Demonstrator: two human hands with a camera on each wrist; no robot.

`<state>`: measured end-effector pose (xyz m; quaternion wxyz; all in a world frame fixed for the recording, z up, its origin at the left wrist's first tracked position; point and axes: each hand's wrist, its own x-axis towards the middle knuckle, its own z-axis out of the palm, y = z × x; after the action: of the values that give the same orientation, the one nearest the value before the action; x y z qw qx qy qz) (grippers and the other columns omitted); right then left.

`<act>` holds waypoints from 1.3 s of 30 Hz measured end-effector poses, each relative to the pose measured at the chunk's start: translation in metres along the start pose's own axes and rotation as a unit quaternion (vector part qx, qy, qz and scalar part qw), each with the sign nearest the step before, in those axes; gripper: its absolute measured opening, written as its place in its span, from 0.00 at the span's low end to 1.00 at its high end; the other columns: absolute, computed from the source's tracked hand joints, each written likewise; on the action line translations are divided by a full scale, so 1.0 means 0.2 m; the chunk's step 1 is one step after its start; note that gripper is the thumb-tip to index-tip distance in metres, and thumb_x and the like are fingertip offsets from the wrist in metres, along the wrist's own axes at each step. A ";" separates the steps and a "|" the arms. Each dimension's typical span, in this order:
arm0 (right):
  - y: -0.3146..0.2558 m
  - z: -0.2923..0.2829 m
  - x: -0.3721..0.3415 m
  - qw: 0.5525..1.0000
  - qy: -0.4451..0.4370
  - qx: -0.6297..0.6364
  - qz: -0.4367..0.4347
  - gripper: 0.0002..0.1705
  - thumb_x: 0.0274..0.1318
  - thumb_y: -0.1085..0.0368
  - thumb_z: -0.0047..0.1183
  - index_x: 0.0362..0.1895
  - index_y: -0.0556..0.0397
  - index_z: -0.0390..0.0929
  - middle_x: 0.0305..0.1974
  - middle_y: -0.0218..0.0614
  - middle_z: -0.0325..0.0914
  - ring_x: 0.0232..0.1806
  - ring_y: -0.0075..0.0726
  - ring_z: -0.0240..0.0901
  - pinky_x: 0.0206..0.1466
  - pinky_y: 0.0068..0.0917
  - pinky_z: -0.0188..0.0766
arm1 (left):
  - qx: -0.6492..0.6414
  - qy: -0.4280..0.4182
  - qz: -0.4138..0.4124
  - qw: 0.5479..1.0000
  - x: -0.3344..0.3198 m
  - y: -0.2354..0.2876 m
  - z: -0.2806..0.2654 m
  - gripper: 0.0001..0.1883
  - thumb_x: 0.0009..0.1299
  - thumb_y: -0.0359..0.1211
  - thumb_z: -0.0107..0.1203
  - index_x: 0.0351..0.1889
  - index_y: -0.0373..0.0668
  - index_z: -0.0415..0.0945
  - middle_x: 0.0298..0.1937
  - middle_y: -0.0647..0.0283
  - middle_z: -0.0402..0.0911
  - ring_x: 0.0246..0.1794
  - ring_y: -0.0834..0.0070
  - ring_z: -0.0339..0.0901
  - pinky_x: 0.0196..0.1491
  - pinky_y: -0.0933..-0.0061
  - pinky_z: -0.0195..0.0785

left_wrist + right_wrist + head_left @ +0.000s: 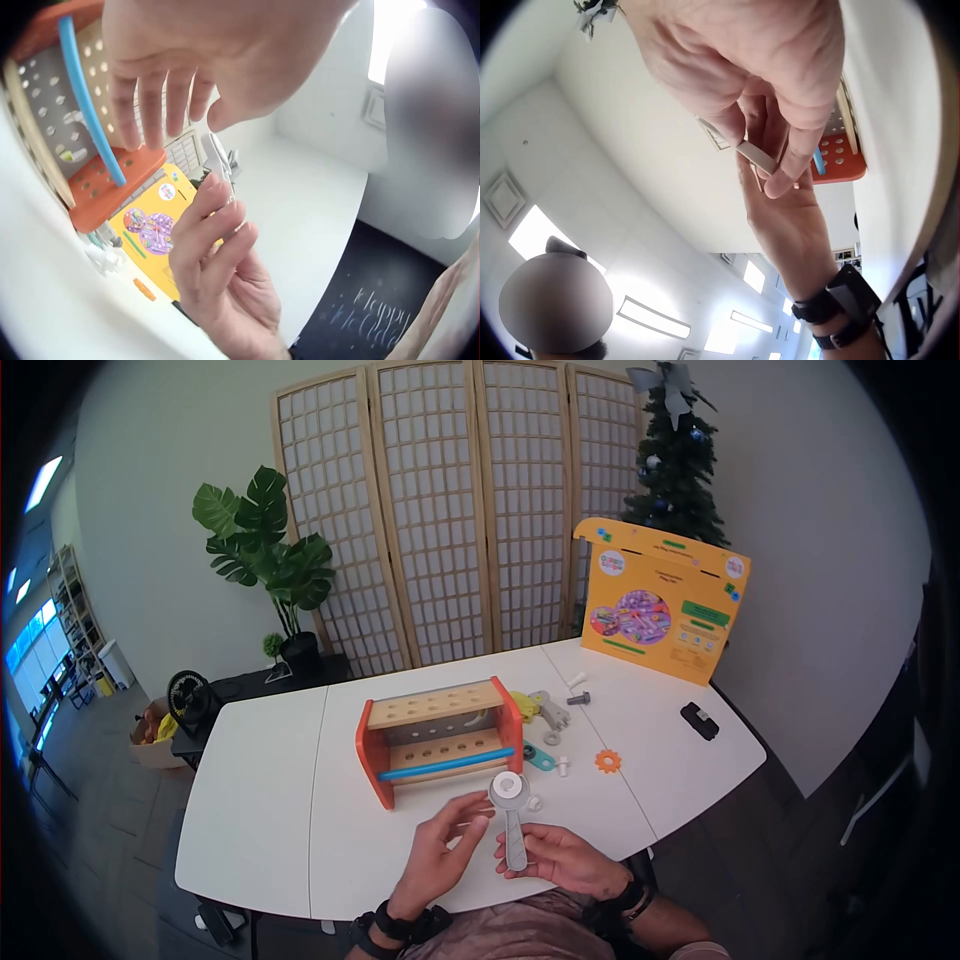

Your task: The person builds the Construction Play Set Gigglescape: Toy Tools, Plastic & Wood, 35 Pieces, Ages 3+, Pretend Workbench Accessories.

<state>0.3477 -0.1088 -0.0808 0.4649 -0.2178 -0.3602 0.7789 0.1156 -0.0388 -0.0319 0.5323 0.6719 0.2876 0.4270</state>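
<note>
My right hand (570, 860) pinches the handle of a grey toy wrench (515, 842) between thumb and fingers, its round head pointing away from me. On that head sits a white ring-shaped piece (508, 785). Close by on the left, my left hand (440, 852) has its fingers loosely extended beside the wrench head and grips nothing. From the right wrist view, the wrench handle (756, 157) shows edge-on between the fingertips. Just beyond the hands stands a toy workbench (378, 755) with red sides, wooden boards and a blue bar.
Right of the workbench lie a teal strip (541, 758), white pieces, a grey bolt (579, 699), a grey nut (552, 738) and an orange gear (608, 761). A yellow box (660, 600) stands at the table's back right. A black object (700, 721) lies near the right edge.
</note>
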 end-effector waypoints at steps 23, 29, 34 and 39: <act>-0.14 -0.08 -0.08 0.994 0.069 -0.006 -0.084 0.25 0.90 0.60 0.45 0.77 0.64 0.70 0.65 0.50 0.81 0.67 0.50 0.84 0.76 0.45 0.80 | 0.548 0.082 0.208 0.806 0.29 -0.06 -0.11 0.20 0.82 0.36 0.62 0.68 0.39 0.81 0.60 0.49 0.82 0.66 0.50 0.79 0.76 0.38 0.63; -0.26 -0.15 -0.17 0.981 0.114 -0.021 -0.157 0.25 0.89 0.59 0.46 0.76 0.64 0.71 0.64 0.53 0.82 0.65 0.51 0.85 0.73 0.47 0.83 | 0.544 0.036 0.140 0.826 0.42 -0.29 -0.15 0.16 0.87 0.39 0.54 0.64 0.43 0.83 0.52 0.57 0.84 0.60 0.54 0.77 0.71 0.41 0.60; -0.32 -0.18 -0.21 0.971 0.139 -0.038 -0.192 0.23 0.89 0.59 0.46 0.74 0.62 0.72 0.63 0.51 0.83 0.64 0.53 0.86 0.71 0.48 0.84 | 0.544 0.051 0.149 0.825 0.45 -0.32 -0.10 0.13 0.88 0.38 0.54 0.61 0.47 0.86 0.49 0.62 0.84 0.52 0.58 0.76 0.61 0.53 0.58; -0.33 -0.18 -0.21 0.966 0.138 -0.034 -0.217 0.22 0.89 0.60 0.46 0.74 0.62 0.73 0.63 0.52 0.83 0.63 0.53 0.87 0.70 0.47 0.85 | 0.510 0.043 0.142 0.848 0.48 -0.28 -0.01 0.13 0.87 0.38 0.55 0.60 0.48 0.87 0.48 0.62 0.84 0.55 0.59 0.77 0.63 0.52 0.59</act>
<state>0.4297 -0.1132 -0.0527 0.6602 -0.2557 -0.3570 0.6093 0.1623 0.0586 -0.0605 0.0358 0.8634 0.3886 0.3196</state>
